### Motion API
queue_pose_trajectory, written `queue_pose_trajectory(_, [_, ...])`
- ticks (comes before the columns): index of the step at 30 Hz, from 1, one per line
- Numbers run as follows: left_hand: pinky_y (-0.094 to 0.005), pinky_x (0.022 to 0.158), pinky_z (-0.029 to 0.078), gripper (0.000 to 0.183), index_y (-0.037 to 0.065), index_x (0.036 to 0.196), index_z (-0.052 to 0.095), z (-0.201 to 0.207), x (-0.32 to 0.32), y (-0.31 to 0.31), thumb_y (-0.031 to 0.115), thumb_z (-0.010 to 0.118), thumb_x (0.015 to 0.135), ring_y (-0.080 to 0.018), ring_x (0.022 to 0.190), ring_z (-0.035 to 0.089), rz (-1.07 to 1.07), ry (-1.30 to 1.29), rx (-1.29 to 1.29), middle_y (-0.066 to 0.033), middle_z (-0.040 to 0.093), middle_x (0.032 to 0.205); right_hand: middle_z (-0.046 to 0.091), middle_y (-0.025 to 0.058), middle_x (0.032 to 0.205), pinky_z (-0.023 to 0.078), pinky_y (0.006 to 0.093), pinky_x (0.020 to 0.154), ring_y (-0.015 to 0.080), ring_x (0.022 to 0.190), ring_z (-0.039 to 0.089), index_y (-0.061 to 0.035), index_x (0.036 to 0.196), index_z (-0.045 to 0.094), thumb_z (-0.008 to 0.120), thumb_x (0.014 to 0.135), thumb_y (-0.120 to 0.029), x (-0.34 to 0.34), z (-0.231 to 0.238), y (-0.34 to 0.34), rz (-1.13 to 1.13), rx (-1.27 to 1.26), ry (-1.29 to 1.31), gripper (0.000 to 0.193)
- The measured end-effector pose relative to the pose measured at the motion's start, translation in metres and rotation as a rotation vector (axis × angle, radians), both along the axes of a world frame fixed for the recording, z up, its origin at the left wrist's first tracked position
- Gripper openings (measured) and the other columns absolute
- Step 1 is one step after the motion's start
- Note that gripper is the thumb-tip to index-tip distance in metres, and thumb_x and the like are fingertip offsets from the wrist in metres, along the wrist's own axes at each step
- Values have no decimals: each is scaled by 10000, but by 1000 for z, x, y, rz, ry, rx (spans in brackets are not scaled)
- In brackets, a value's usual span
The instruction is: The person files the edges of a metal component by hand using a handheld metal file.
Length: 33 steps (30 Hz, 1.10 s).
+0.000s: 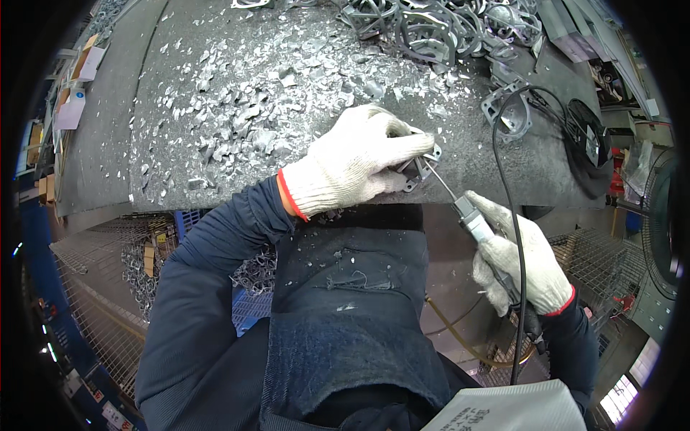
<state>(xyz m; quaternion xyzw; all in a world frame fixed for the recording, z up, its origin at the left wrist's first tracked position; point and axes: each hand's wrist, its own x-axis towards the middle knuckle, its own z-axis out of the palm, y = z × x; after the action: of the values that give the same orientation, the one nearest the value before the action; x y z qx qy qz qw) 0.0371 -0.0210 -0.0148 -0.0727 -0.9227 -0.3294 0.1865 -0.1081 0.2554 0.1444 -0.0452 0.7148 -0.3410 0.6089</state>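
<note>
My left hand, in a white knit glove with a red cuff, is closed on a small silver metal casting near the table's front edge. The glove hides most of the casting. My right hand, gloved alike, wraps round a grey handheld power tool. From the tool's front a thin metal rod reaches up and left to the casting; I cannot tell for certain whether the tip touches it. A black cord loops up past my right hand.
Thin metal flakes cover much of the dark table. Silver castings are heaped at the back, and another casting lies at the right. A black round fan-like object sits at the right edge. Wire baskets stand below.
</note>
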Motion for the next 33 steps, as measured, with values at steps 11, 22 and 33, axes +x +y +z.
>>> queue_pose_trajectory(11, [-532, 1135, 561, 817, 255, 1527, 792, -1, 0, -2, 149, 1029, 753, -368, 1238, 735, -42, 0, 24, -96, 785, 1295, 695, 58, 777, 535, 294, 507, 140, 563, 662, -13, 1866, 341, 818, 1051, -185, -31, -18, 5, -59, -118, -311, 960])
queue_pose_trajectory(22, [-526, 1136, 560, 813, 280, 1526, 784, 2, -3, -1, 161, 1032, 761, -369, 1242, 729, -34, -44, 12, -91, 792, 1274, 744, 155, 937, 635, 411, 750, 269, 763, 752, -189, 1855, 445, 758, 1003, -69, -31, -4, 18, 868, -117, 646, 916])
queue_pose_trajectory(33, [-538, 1181, 549, 789, 281, 1535, 779, 3, 2, 1, 200, 1022, 788, -381, 1291, 725, -16, -39, -48, -81, 794, 1322, 760, 132, 903, 593, 380, 572, 217, 610, 727, -121, 1868, 389, 791, 1057, -211, -7, -22, 20, 384, -233, 338, 910])
